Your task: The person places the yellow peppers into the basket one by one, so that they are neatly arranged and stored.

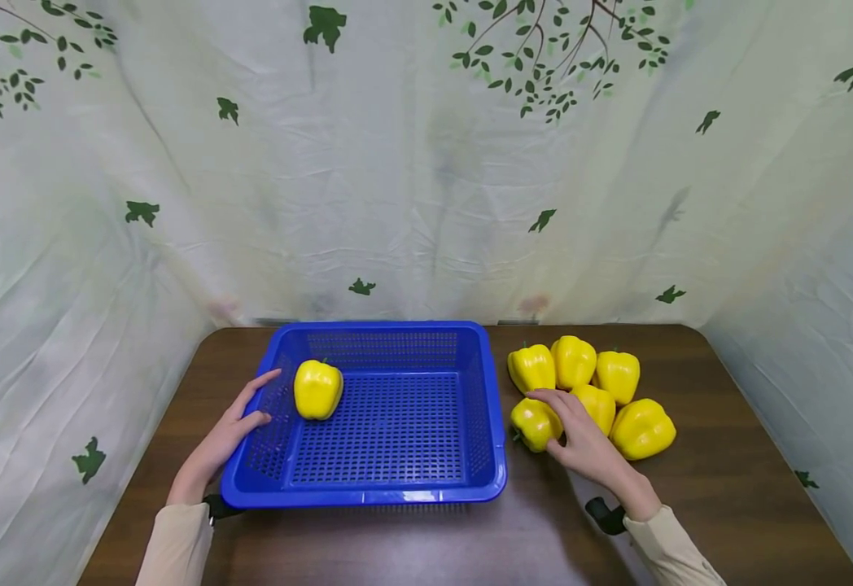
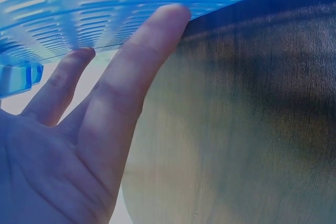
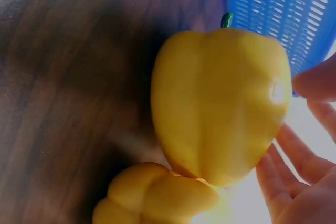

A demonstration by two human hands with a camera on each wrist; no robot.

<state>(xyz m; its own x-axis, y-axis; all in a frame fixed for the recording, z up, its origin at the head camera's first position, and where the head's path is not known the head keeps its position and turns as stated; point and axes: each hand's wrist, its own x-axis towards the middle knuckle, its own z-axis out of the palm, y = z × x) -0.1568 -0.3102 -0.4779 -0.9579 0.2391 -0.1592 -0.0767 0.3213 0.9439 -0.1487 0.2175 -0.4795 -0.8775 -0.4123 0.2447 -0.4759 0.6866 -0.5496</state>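
On top of the brown wooden table (image 1: pixel 734 472), we have a big blue plastic basket with lots of little holes (image 1: pixel 364 496). Inside it, near the left wall, sits one shiny yellow bell pepper (image 1: pixel 318 391). To the right of the basket, we count six more yellow peppers (image 1: pixel 573 360) in a bunch. Our right hand (image 1: pixel 588 443) holds the one at the front left, a fat yellow pepper with a green stem (image 1: pixel 532 425). Its stem points toward the basket. The thumb is on one side and the bent fingers are on another, only as wide apart as the pepper. We cannot tell if this pepper touches the wood. Our left hand (image 1: pixel 225 431) holds the left side of the basket. Its thumb and one finger lie over the rim, and other fingers, spread and nearly straight, touch the outside wall. We wear light tan sleeves (image 1: pixel 176 541) and a dark band (image 1: pixel 605 516) on our right wrist. Behind the table hangs a pale cloth with green leaves (image 1: pixel 397 163).
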